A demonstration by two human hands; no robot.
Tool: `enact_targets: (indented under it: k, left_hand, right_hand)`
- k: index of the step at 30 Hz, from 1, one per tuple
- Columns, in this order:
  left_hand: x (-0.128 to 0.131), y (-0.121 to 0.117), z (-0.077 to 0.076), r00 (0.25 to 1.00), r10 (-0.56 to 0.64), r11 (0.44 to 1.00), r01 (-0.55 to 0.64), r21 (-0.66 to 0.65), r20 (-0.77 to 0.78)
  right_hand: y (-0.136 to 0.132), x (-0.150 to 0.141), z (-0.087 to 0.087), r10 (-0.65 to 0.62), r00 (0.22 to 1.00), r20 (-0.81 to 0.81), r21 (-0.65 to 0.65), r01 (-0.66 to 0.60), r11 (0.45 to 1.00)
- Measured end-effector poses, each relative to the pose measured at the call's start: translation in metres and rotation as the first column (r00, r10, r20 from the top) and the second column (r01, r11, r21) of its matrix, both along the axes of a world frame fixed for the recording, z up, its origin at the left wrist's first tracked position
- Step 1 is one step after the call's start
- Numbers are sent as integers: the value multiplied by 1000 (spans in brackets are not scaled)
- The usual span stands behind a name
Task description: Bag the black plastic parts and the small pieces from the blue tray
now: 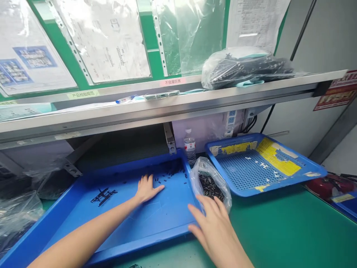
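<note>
Your left hand [145,189] lies flat, grip spread, inside the blue tray [83,201]; loose black parts [170,173] lie just beyond its fingertips. Your right hand [213,219], grip spread, holds nothing beside the parts bag [210,182].

I see a blue tray [83,201], black parts [103,195], a blue basket [312,172] with yellow labels [276,156], green table [279,230].

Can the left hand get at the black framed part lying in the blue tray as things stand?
Probably yes. The left hand lies flat inside the blue tray, and the black framed part sits beside it on the same tray floor, with only bare floor between them.
</note>
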State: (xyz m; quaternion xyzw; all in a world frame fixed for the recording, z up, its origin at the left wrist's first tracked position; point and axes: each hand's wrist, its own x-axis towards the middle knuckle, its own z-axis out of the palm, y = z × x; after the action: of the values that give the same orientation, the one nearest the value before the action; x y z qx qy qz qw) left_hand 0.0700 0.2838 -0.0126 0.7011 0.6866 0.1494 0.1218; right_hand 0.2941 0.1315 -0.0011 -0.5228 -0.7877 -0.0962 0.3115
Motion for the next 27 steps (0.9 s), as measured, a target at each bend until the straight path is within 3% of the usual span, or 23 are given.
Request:
enact_targets:
  k: [3, 7, 12, 16, 20, 27]
  left_hand:
    - [2, 12, -29, 994, -43, 999, 44, 5, -97]
    - [47, 50, -40, 982, -117, 993, 119, 6, -149]
    - [84, 90, -40, 980, -116, 991, 125, 45, -159]
    - [85, 107, -40, 963, -217, 970, 231, 79, -160]
    - [84, 119, -38, 923, -351, 926, 367, 89, -160]
    - [85, 122, -40, 909, -380, 909, 401, 111, -172]
  right_hand:
    - [6, -18, -28, 37, 999, 36, 14, -38, 999]
    - [10, -26, -51, -35, 998, 48, 61, 32, 998]
    - [4, -19, -42, 15, 996, 83, 6, -15, 1000]
    - [1, -19, -33, 50, 995, 81, -63, -45, 997]
    - [1, -23, -32, 17, 999, 44, 2, -17, 1000]
    - [0, -28, -40, -17, 1000, 9, 2, 17, 1000]
